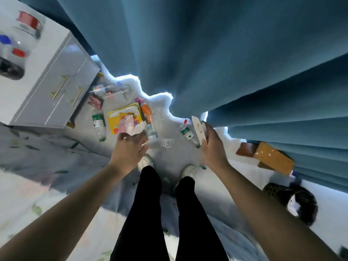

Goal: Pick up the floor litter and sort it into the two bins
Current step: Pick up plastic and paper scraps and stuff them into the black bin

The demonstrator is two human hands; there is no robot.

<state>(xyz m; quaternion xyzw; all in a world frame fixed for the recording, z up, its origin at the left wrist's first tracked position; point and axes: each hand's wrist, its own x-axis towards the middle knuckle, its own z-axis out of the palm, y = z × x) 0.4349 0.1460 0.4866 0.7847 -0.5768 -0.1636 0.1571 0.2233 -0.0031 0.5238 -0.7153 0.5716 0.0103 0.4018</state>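
Plastic bottles, wrappers and paper are strewn over the pale floor (169, 127) between the white cabinet (56, 87) and the blue curtain (207, 53). A pink-and-white packet (128, 127) is pinched in the curled fingers of the left hand (130, 147). A crumpled clear wrapper (160, 144) sits at its fingertips, and whether it is also held cannot be told. A flat white card (197, 129) is gripped upright by the right hand (211, 146). Neither bin is seen.

With both hands loaded, a further pick is judged likely to shake something loose, the slippery wrapper first. A green-labelled bottle (187, 133) lies just beside the right hand and near the white shoes (189, 171), so it could be trodden on or set rolling by a careless step.

Room is tight ahead. It is closed off by the curtain hem in front and to the right, by the cabinet corner on the left, and by a cardboard box (273, 159) on the right. Free floor is found mainly around the feet.
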